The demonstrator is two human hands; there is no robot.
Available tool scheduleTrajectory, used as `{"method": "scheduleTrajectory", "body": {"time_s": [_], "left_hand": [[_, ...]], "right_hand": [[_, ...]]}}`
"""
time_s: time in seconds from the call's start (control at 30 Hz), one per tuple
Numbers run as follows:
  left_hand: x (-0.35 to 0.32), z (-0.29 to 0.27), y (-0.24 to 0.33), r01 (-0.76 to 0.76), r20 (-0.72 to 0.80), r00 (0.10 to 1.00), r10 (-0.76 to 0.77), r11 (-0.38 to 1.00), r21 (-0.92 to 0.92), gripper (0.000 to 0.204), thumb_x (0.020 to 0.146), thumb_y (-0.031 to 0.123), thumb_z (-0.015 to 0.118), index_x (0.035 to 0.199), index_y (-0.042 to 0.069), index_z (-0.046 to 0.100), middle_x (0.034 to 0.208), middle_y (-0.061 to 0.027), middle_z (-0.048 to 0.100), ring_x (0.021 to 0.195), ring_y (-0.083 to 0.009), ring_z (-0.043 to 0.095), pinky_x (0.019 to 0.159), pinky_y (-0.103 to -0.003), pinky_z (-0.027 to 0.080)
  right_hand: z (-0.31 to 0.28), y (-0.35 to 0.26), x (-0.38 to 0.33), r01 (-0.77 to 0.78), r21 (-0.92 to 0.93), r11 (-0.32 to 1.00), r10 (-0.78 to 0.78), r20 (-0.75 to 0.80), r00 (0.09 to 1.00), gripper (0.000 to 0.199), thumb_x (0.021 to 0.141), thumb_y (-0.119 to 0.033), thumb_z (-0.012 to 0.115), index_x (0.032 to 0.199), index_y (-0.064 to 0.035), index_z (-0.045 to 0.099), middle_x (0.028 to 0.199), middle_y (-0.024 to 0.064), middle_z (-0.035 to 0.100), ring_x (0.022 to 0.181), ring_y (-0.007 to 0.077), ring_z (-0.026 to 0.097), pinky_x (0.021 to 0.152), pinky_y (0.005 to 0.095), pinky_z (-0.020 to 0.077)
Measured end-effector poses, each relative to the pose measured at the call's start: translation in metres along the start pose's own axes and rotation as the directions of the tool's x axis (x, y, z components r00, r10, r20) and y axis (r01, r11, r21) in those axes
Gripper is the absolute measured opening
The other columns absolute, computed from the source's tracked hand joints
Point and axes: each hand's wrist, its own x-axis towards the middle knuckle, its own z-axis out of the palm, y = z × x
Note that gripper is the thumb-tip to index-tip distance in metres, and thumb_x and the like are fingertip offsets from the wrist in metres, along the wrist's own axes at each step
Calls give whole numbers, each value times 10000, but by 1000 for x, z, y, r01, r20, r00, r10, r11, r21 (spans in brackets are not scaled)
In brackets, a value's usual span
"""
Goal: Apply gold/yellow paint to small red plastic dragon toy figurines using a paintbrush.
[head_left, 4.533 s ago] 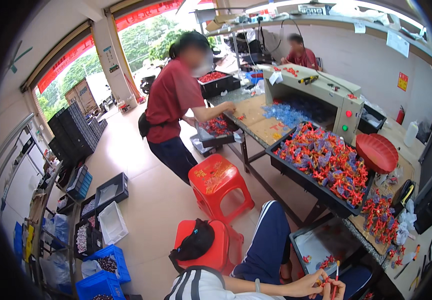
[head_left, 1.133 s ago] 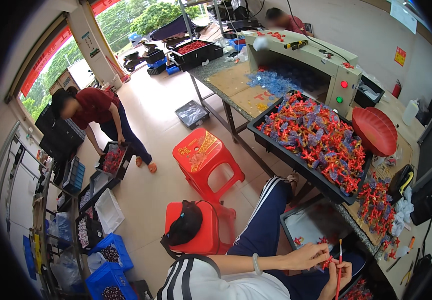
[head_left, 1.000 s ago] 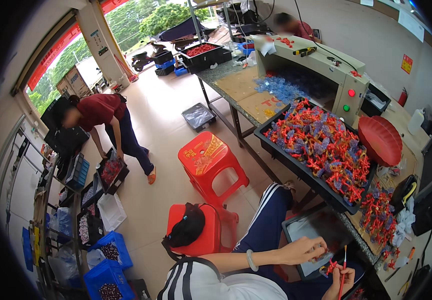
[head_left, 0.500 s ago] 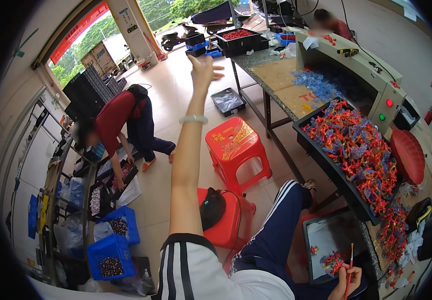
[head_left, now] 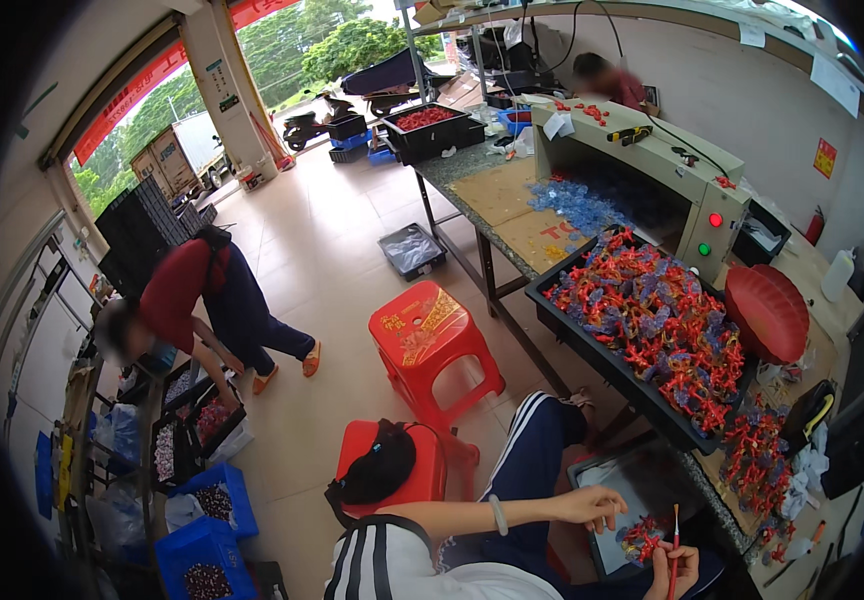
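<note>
My left hand hovers over the black tray on my lap, its fingers loosely bent and apart, holding nothing. In my right hand a thin red-handled paintbrush stands upright, bristles up. Between the two hands, close to the right fingers, is a small red, orange and purple plastic figure; whether it is held or lies on the tray I cannot tell. The black tray has a pale lining and is partly covered by my hands and arm.
A large black crate, heaped with red and purple figures, sits on the workbench at right. Beside it are a red basket and a conveyor machine. Red stools stand at my left. A co-worker bends over crates.
My left arm has swung down from pointing far ahead to the tray beside my right hand. The head view has shifted rightward. The co-worker still bends over the crates.
</note>
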Motion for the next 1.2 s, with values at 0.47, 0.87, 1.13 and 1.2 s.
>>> {"method": "scheduleTrajectory", "body": {"time_s": [0.47, 0.87, 1.13, 1.2], "left_hand": [[33, 84, 10, -30, 233, 969, 83, 975, -221, 422, 976, 336, 515, 1279, 47, 456, 968, -42, 605, 723, -85, 599, 567, -207, 479], [29, 87, 11, -63, 257, 949, 182, 909, -411, 545, 960, 278, 554, 1393, 66, 299, 1054, -44, 550, 787, -92, 592, 598, -198, 460], [28, 84, 15, -121, 199, 963, 180, 952, -280, 541, 954, 272, 565, 1376, 40, 317, 1075, -78, 549, 705, -107, 580, 597, -228, 464], [28, 83, 18, -115, 209, 962, 176, 954, -277, 541, 954, 261, 566, 1384, 48, 315, 1061, -63, 551, 737, -104, 569, 628, -232, 469]], "right_hand": [[-20, 18, -3, -120, -97, 988, 107, -134, 985, 177, 839, 42, 670, 896, -28, 518, 966, 152, 661, 907, 210, 633, 836, 304, 495], [-14, 22, 6, -138, -67, 988, 128, -132, 983, 161, 859, 50, 639, 908, -26, 507, 982, 161, 660, 849, 189, 640, 734, 272, 516], [-4, 12, 11, -143, -110, 984, 122, -176, 977, 172, 855, 59, 636, 839, -41, 498, 939, 147, 660, 843, 197, 646, 743, 282, 524], [-6, 18, 10, -197, -130, 972, 165, -223, 961, 174, 838, 72, 631, 850, -32, 491, 911, 135, 659, 793, 154, 630, 714, 247, 512]]}}
